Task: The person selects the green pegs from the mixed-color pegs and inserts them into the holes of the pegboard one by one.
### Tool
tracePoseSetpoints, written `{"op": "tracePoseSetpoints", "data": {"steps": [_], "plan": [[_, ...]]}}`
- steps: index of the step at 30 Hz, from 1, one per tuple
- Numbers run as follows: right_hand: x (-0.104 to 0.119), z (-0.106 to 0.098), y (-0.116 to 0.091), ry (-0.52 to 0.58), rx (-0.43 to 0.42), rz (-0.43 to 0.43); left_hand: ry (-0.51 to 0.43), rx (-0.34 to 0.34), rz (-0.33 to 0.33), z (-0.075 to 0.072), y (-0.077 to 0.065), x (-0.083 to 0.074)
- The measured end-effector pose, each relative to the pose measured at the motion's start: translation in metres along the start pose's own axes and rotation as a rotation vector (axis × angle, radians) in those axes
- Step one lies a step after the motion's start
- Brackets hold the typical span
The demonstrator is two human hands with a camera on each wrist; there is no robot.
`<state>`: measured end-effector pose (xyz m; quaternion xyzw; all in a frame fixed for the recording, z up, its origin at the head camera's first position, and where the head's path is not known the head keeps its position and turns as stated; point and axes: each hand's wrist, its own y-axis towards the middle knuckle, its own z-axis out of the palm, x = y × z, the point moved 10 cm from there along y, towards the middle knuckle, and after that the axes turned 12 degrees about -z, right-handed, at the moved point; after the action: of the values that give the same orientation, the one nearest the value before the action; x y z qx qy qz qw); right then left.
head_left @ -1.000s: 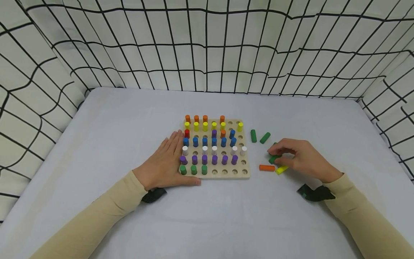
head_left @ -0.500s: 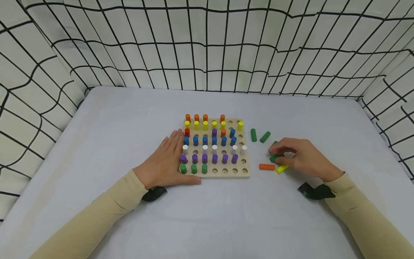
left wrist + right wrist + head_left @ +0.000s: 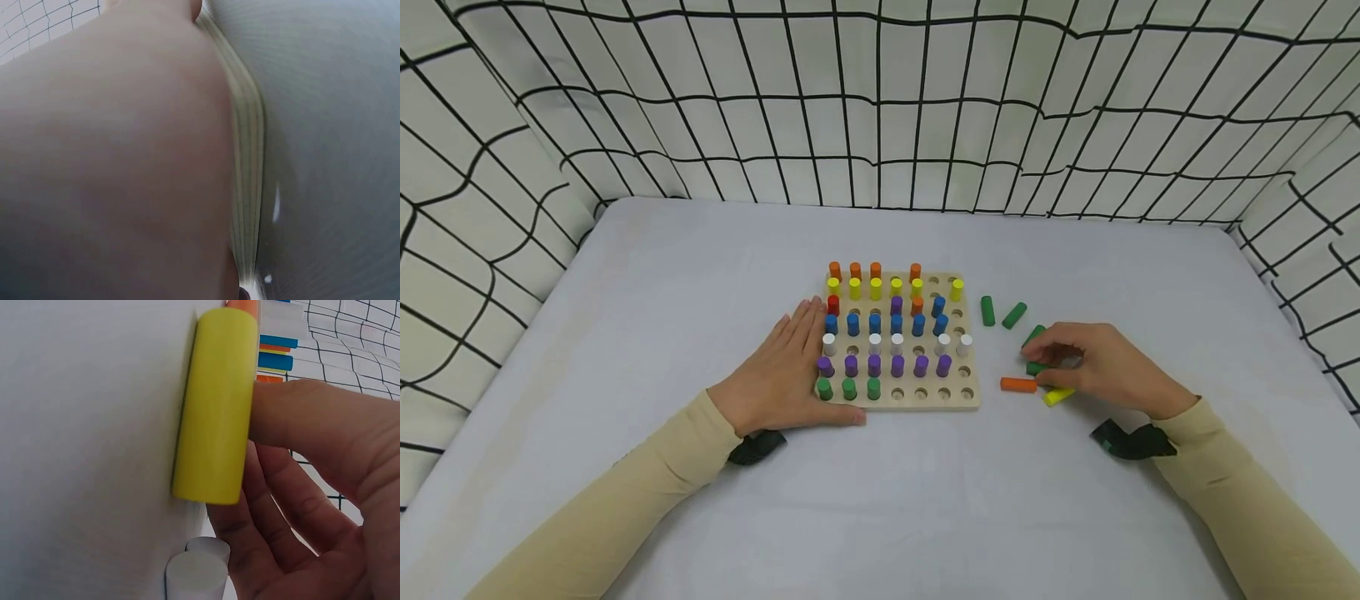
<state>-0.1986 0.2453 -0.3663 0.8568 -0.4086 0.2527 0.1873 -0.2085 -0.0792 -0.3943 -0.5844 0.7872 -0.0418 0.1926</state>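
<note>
In the head view my left hand [image 3: 786, 371] lies flat along the left side of a wooden pegboard [image 3: 932, 405], fingers straight and thumb along its front edge. Coloured pegs stand in rows in the board, including purple pegs [image 3: 897, 367] and green ones [image 3: 873, 388]. My right hand [image 3: 1097, 367] is right of the board, fingers curled, with a green peg [image 3: 1035, 367] between thumb and fingertips. A yellow peg [image 3: 215, 409] lies beside the thumb. The left wrist view shows mostly the hand and the board's side [image 3: 249, 137].
An orange peg [image 3: 1018, 385] lies left of the yellow one. Loose green pegs [image 3: 987, 311] lie beyond the right hand, and white pegs [image 3: 197, 575] show beneath it in the right wrist view. A black grid-lined wall [image 3: 895, 133] surrounds the white table [image 3: 880, 508].
The yellow peg has shifted slightly right and nearer. The green peg at the right fingertips is more covered by them. My left hand keeps its place on the board.
</note>
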Motion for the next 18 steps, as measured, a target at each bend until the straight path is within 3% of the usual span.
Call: {"op": "tracePoseSetpoints", "data": {"steps": [18], "plan": [[0.0090,0.0046,0.0014,-0.101,0.080,0.017,-0.003,0.000,-0.006,0.0016,0.0002,0.0023]]}}
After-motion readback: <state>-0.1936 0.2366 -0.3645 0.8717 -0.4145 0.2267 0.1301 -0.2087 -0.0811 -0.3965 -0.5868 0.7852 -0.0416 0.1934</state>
